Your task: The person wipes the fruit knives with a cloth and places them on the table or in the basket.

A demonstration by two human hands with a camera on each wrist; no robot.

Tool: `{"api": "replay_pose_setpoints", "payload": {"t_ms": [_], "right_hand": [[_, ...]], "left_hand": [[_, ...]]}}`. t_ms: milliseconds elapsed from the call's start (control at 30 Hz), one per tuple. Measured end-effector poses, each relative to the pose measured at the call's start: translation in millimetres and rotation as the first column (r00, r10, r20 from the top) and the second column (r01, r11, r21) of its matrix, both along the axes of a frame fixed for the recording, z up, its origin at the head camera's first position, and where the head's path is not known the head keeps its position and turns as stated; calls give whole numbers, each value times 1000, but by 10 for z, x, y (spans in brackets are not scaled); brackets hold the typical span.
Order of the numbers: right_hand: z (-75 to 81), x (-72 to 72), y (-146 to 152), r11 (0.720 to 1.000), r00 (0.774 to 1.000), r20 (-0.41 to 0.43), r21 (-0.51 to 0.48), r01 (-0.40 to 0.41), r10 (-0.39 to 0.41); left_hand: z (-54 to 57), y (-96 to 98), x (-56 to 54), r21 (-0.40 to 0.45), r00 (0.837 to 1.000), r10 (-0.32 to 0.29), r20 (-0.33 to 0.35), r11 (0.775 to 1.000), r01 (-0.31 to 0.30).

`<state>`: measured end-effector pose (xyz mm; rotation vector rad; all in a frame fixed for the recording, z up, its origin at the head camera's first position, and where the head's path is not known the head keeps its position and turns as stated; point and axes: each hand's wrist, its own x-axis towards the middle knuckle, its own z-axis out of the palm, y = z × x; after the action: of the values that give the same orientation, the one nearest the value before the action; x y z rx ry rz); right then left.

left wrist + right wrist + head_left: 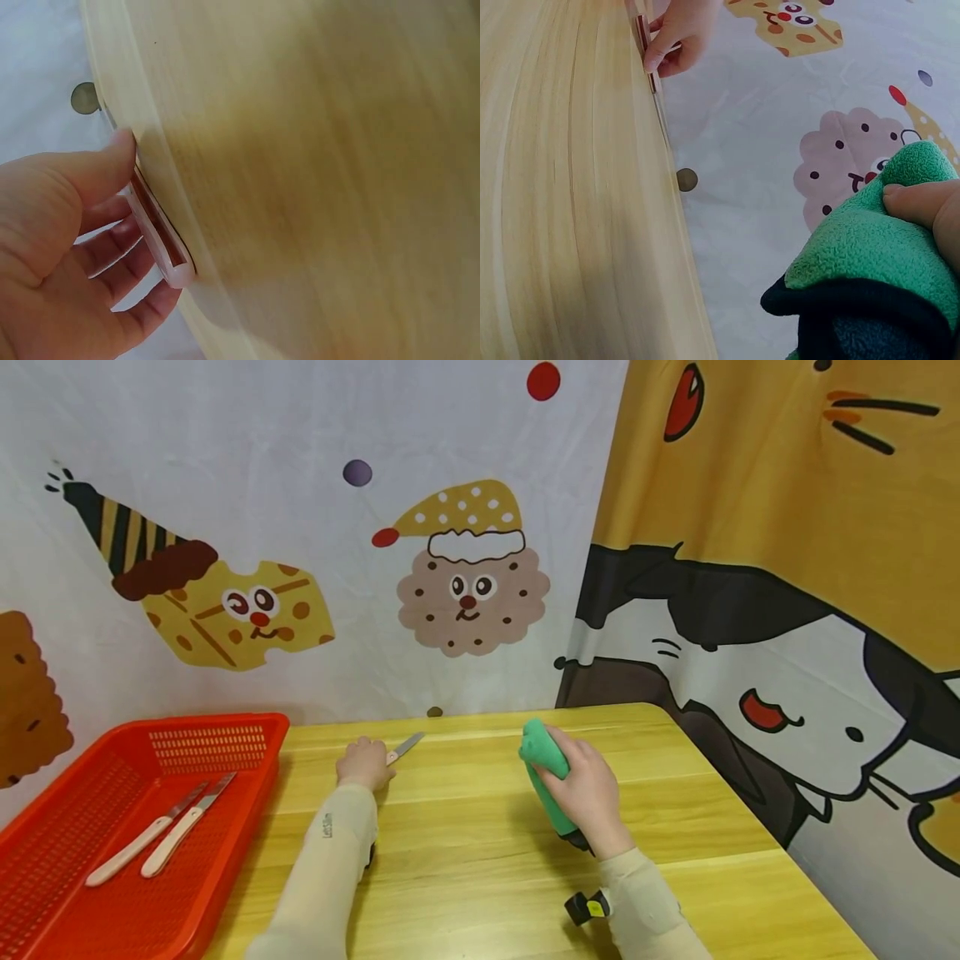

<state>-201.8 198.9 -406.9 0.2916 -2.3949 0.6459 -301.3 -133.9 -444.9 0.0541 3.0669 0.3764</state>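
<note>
My left hand is at the far side of the table, gripping a knife by its pale handle. The blade points away to the right, low over the wood. Seen from the left wrist, the thumb lies along one side of the handle and the fingers curl under the other, with the butt end sticking out. My right hand holds a bunched green towel above the table, to the right of the knife. A dark trim edges the towel's plush fabric in the right wrist view.
On the left stands a red plastic basket with perforated sides. Inside lie two knives with pale handles, one knife beside the other. A printed curtain hangs behind the wooden table.
</note>
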Motion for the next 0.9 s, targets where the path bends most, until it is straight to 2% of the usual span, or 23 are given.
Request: {"api": "replay_pose_setpoints", "payload": {"t_ms": [200,467,667,900], "right_hand": [[-14,-11,-2,1000,1000,-8,4,-8,8],[-26,-8,0,1000,1000,-18,9,-8,8],[-13,3,-5,1000,1000,-16,11,-8,9],[-15,0,3,1000,1000,3,6,-5,5]], "left_hand": [[6,15,-24,28,1000,25,13,999,-25],[6,37,-38,56,1000,19,22,998,-20],[-6,32,-47,51,999,-11,47,999,9],[45,31,2,51,996,-47,71,998,43]]}}
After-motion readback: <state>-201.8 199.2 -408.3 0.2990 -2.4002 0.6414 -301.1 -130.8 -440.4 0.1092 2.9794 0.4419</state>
